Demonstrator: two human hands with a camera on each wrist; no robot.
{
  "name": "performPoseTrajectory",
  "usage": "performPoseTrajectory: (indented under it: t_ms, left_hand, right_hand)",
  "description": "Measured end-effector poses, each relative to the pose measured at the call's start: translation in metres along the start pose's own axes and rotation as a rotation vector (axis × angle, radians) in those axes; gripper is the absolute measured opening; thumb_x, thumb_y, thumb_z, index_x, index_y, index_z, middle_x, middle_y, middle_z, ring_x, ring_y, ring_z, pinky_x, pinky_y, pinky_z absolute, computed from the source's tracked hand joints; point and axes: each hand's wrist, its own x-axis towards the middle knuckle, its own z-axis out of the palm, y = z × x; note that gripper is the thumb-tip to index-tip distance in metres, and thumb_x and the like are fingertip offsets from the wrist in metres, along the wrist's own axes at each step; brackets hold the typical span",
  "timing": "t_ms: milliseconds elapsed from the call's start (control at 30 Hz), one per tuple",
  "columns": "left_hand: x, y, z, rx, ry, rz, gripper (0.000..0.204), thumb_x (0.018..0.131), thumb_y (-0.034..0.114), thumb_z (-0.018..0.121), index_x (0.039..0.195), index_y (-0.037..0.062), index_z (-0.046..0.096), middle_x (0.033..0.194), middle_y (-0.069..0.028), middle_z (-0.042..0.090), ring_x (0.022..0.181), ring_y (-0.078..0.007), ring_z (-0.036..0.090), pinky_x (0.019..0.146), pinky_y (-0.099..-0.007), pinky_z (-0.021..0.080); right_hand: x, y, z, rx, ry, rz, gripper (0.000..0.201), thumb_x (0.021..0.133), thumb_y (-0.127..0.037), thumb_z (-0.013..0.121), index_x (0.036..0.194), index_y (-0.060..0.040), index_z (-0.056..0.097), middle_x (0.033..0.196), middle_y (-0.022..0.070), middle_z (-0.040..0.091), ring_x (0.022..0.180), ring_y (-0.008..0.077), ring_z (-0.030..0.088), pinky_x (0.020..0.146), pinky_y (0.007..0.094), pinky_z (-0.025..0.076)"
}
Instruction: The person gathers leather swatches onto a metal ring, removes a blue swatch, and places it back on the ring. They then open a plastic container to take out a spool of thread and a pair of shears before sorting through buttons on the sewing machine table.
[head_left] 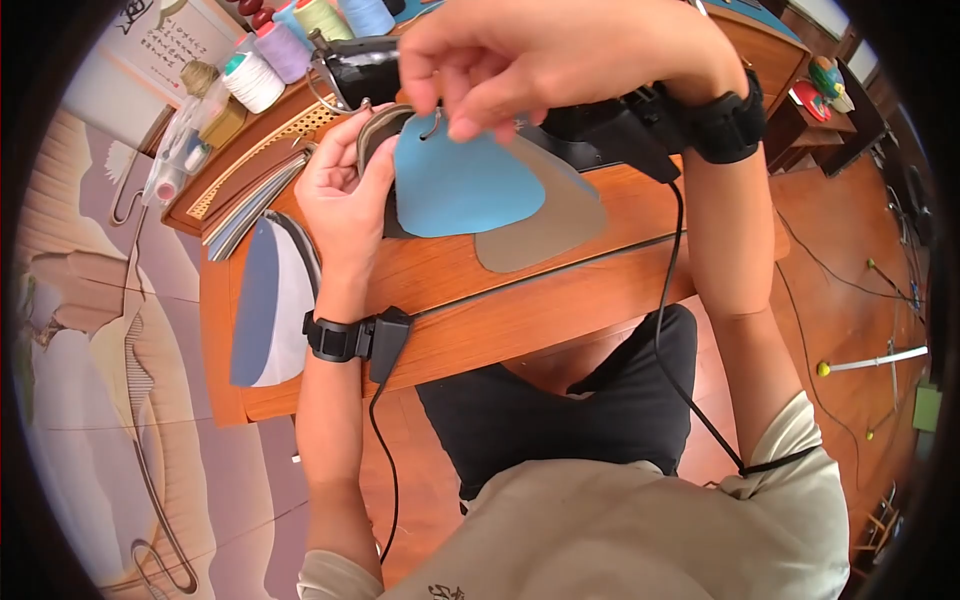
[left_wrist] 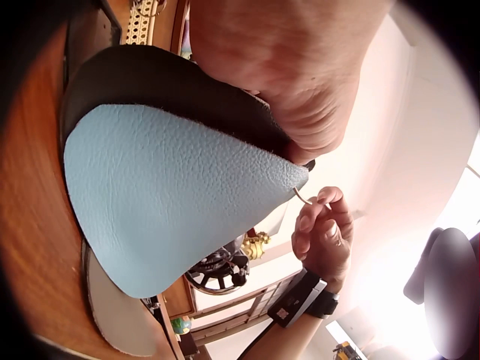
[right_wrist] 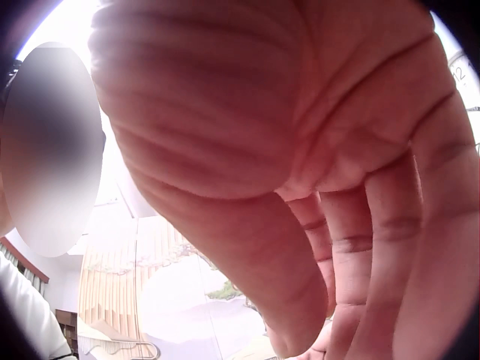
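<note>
My left hand (head_left: 345, 190) grips the narrow end of a stack of leather swatches, with a light blue swatch (head_left: 465, 185) on top facing me. A grey-brown swatch (head_left: 545, 238) fans out beneath it on the right. In the left wrist view a dark swatch (left_wrist: 165, 86) lies behind the blue swatch (left_wrist: 172, 195). A thin curved metal ring (left_wrist: 301, 196) passes through the blue swatch's tip, and my right hand (left_wrist: 326, 236) pinches its end. The right wrist view shows mostly my right palm (right_wrist: 300, 135); the ring is hidden there.
On the wooden table (head_left: 450, 340), a blue and white swatch bundle (head_left: 275, 300) lies left of my left forearm, with more layered strips (head_left: 255, 205) above it. Thread spools (head_left: 252, 82) stand at the back left. A black machine (head_left: 365, 70) stands behind the swatches.
</note>
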Motion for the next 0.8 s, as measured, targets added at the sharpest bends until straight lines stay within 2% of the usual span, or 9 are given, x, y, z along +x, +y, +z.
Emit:
performPoseTrajectory:
  t_ms: [100,167,200,233,300,467,567,700,800]
  left_hand:
    - [-0.001,0.001,-0.001,-0.019,-0.011,-0.042,0.035,0.088,-0.005,0.063,0.121,-0.0098,0.054,0.112,-0.0142,0.066,0.099,-0.0135,0.064,0.087,-0.0244,0.050]
    - [-0.001,0.003,-0.001,0.012,-0.012,-0.026,0.034,0.088,-0.005,0.062,0.121,-0.0099,0.054,0.112,-0.0137,0.066,0.099,-0.0139,0.064,0.087,-0.0247,0.050]
    - [-0.002,0.004,0.000,0.014,-0.010,-0.023,0.034,0.088,-0.005,0.062,0.121,-0.0100,0.054,0.113,-0.0139,0.066,0.100,-0.0141,0.064,0.088,-0.0250,0.050]
    - [-0.002,0.004,0.001,0.014,-0.007,-0.019,0.034,0.088,-0.006,0.062,0.121,-0.0101,0.054,0.113,-0.0142,0.066,0.100,-0.0144,0.064,0.088,-0.0253,0.050]
    - [-0.002,0.006,0.002,0.021,-0.006,-0.023,0.035,0.087,-0.006,0.062,0.121,-0.0103,0.053,0.114,-0.0148,0.066,0.101,-0.0146,0.063,0.089,-0.0256,0.050]
    - [-0.002,0.005,0.001,0.033,-0.009,-0.048,0.035,0.088,-0.005,0.062,0.122,-0.0098,0.053,0.115,-0.0152,0.065,0.102,-0.0143,0.064,0.090,-0.0259,0.050]
    - [-0.002,0.004,0.000,0.028,-0.016,-0.045,0.036,0.088,-0.005,0.062,0.122,-0.0096,0.053,0.114,-0.0148,0.066,0.101,-0.0141,0.064,0.089,-0.0256,0.050]
    - [-0.002,0.007,0.000,0.050,-0.018,-0.067,0.036,0.088,-0.005,0.062,0.122,-0.0092,0.054,0.115,-0.0142,0.065,0.100,-0.0142,0.064,0.088,-0.0256,0.050]
    - [0.000,-0.002,-0.004,0.088,-0.007,0.024,0.035,0.088,-0.005,0.061,0.122,-0.0094,0.054,0.116,-0.0143,0.064,0.102,-0.0147,0.062,0.089,-0.0261,0.049]
  right_hand:
    - [0.012,-0.002,0.003,-0.045,0.026,-0.128,0.013,0.086,-0.007,0.064,0.092,0.0034,0.060,0.074,0.0080,0.065,0.068,0.0168,0.063,0.062,0.0277,0.048]
    - [0.027,-0.003,-0.002,0.140,-0.191,0.139,0.011,0.086,-0.005,0.062,0.090,0.0044,0.060,0.073,0.0093,0.066,0.069,0.0175,0.064,0.062,0.0281,0.049]
    - [0.025,0.018,-0.004,0.293,-0.181,-0.068,0.009,0.085,-0.003,0.060,0.089,0.0050,0.060,0.075,0.0106,0.067,0.070,0.0171,0.066,0.063,0.0280,0.051]
    - [0.026,0.021,0.005,0.287,-0.172,-0.076,0.009,0.085,-0.003,0.060,0.089,0.0050,0.060,0.075,0.0106,0.067,0.070,0.0171,0.066,0.063,0.0280,0.051]
    - [0.028,0.022,0.020,0.054,-0.014,0.100,0.009,0.082,-0.005,0.065,0.088,-0.0003,0.060,0.074,0.0066,0.066,0.066,0.0132,0.063,0.063,0.0282,0.049]
    - [0.029,0.027,0.020,0.085,0.003,0.100,0.007,0.083,-0.004,0.063,0.088,-0.0003,0.061,0.071,0.0058,0.066,0.068,0.0130,0.065,0.063,0.0275,0.049]
    - [0.030,0.027,0.019,0.076,-0.004,0.076,0.010,0.085,-0.007,0.060,0.091,0.0005,0.061,0.079,0.0066,0.067,0.069,0.0136,0.065,0.060,0.0286,0.050]
    - [0.030,0.019,0.017,0.078,0.037,0.096,0.007,0.083,-0.004,0.063,0.089,-0.0001,0.060,0.073,0.0066,0.067,0.066,0.0141,0.065,0.062,0.0274,0.050]
    - [0.023,-0.002,0.000,0.143,-0.007,0.193,0.007,0.084,-0.002,0.060,0.089,0.0027,0.060,0.075,0.0093,0.068,0.069,0.0153,0.066,0.063,0.0275,0.051]
